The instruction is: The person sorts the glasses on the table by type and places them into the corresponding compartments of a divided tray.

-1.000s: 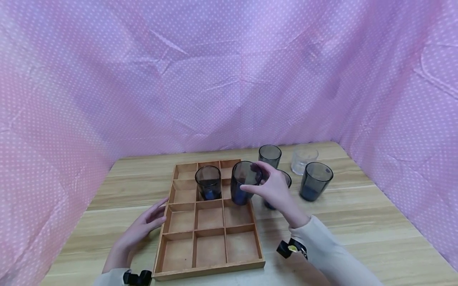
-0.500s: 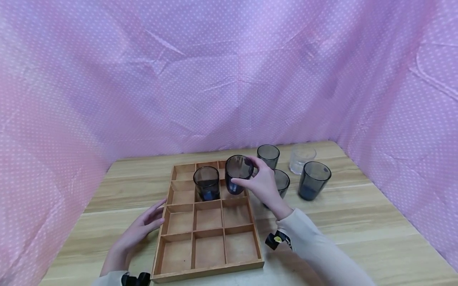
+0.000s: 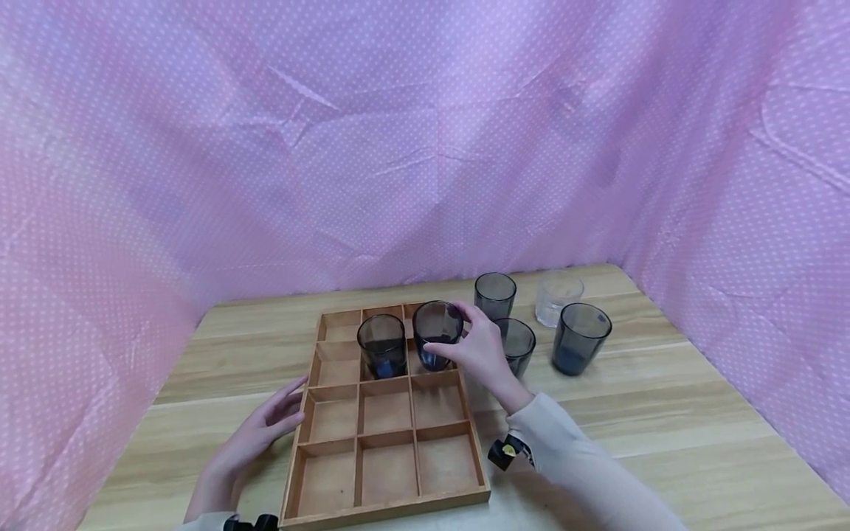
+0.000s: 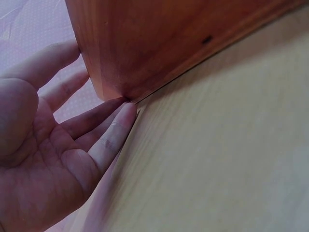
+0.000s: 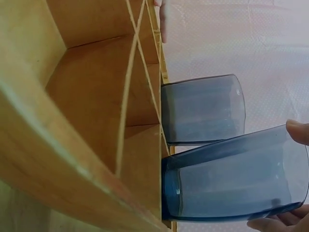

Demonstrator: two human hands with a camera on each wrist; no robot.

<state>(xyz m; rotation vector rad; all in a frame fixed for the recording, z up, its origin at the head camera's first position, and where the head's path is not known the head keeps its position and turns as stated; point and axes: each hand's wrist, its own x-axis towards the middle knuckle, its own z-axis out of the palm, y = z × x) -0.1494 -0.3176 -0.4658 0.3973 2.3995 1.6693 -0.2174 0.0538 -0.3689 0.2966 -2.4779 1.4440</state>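
My right hand (image 3: 483, 355) grips a dark grey drinking glass (image 3: 435, 333) near its rim, thumb on one side and fingers on the other. The glass is at the right compartment of the tray's second row from the back; in the right wrist view its base (image 5: 178, 191) tilts slightly and is partly hidden by the tray wall. A matching glass (image 3: 381, 346) stands in the middle compartment beside it. Along the left side of the wooden compartment tray (image 3: 387, 430) lies my left hand (image 3: 259, 428), its extended fingertips touching the tray's outer wall (image 4: 145, 48).
Right of the tray stand several more glasses: a dark one (image 3: 495, 293) at the back, another (image 3: 521, 343) partly behind my right hand, a third dark one (image 3: 580, 341) and a clear one (image 3: 556, 299). Pink dotted cloth (image 3: 425, 147) hangs behind the wooden table (image 3: 664, 413).
My right hand has carried the held glass left and back, then lowered it at the right compartment of the second row. The left hand has stayed at the tray's side.
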